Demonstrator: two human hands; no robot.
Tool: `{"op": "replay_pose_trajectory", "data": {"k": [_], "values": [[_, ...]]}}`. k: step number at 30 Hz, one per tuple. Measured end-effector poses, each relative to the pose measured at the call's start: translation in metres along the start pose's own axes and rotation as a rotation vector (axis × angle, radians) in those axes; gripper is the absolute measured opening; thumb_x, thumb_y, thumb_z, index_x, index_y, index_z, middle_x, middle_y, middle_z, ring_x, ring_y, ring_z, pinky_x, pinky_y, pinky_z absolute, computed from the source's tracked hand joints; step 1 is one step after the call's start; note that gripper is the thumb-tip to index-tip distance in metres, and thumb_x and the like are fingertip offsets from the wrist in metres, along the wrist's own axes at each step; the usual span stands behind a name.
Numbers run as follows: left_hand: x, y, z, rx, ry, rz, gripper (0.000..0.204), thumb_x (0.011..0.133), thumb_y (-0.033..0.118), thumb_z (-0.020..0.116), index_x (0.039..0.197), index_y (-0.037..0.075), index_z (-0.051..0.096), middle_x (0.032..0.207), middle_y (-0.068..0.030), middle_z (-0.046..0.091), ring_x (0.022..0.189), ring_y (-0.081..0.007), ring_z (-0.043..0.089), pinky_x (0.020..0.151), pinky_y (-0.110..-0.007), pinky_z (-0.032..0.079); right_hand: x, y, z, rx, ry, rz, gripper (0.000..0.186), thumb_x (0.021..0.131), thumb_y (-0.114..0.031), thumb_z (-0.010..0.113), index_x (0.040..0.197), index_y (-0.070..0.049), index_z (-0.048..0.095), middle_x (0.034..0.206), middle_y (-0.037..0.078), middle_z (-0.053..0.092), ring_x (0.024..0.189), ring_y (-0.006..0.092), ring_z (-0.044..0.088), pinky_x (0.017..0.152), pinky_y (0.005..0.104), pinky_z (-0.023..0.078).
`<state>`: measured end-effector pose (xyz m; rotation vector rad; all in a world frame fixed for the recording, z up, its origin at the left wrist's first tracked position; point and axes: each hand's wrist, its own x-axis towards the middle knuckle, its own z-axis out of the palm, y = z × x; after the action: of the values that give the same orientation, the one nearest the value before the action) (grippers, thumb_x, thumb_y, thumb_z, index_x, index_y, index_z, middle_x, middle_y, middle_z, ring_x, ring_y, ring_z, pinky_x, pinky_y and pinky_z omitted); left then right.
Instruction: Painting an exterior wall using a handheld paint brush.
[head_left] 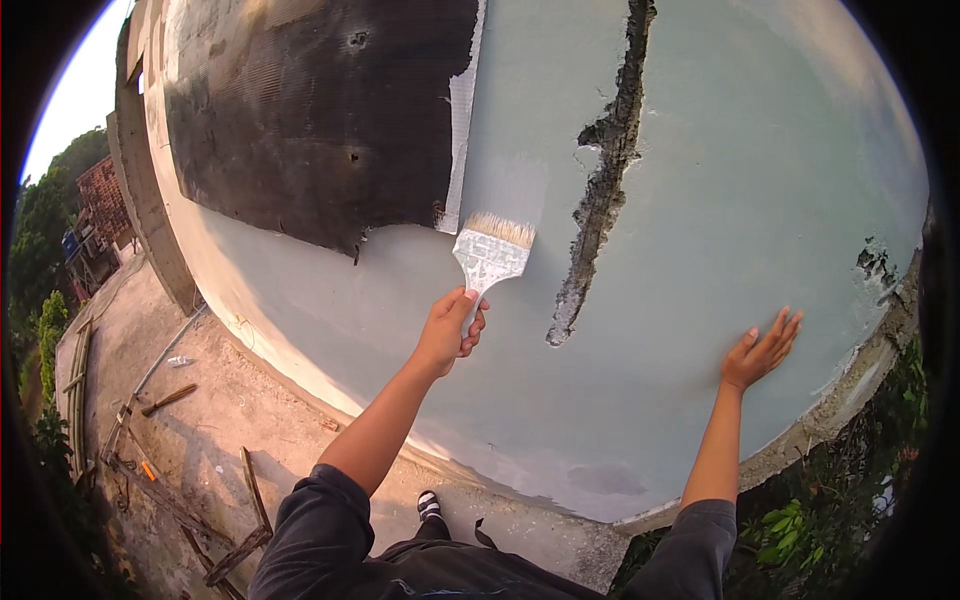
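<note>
My left hand [447, 330] grips a wide paintbrush [488, 262] by its handle, bristles upward against the pale blue-grey wall [700, 170]. The bristles, smeared with white, are beside the lower right corner of a large dark, ragged-edged patch [310, 110], where a white strip [458, 150] runs up along its edge. To the brush's right is a long rough gouge [598, 225] in the wall. My right hand [762, 350] rests on the wall lower right with fingers spread, holding nothing. A smaller chipped spot [875, 262] lies above and right of that hand.
I stand on a concrete ledge [225, 400] at the wall's foot, with loose wooden pieces [250, 480], long poles [78, 400] and a pipe [165, 355] on its left side. Greenery [790, 530] lies beyond the edge at lower right. A tiled roof [100, 195] and trees show at far left.
</note>
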<state>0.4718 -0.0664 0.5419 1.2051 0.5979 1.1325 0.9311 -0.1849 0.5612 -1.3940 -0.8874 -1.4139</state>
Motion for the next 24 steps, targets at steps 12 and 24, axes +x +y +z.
{"op": "replay_pose_trajectory", "data": {"k": [12,24], "values": [[0.005,0.009,0.014,0.058,0.024,0.111,0.028,0.102,0.032,0.044,0.096,0.007,0.054,0.064,0.0012,0.046,0.047,-0.0057,0.037,0.04,-0.021,0.028,0.002,-0.001,0.002,-0.01,-0.007,0.017,0.058,0.1,-0.044,0.032,0.149,-0.013,0.037,0.157,0.013,0.029,0.143,0.0362,0.028,0.114,0.0542,0.018],[-0.026,-0.075,-0.019,-0.024,0.13,-0.024,0.028,0.102,0.031,0.042,0.096,0.007,0.053,0.063,0.001,0.046,0.046,-0.006,0.038,0.039,-0.021,0.027,0.002,-0.002,0.001,0.01,0.0,0.021,0.058,0.1,-0.044,0.033,0.149,-0.014,0.037,0.157,0.012,0.029,0.144,0.036,0.027,0.113,0.0556,0.018]]}}
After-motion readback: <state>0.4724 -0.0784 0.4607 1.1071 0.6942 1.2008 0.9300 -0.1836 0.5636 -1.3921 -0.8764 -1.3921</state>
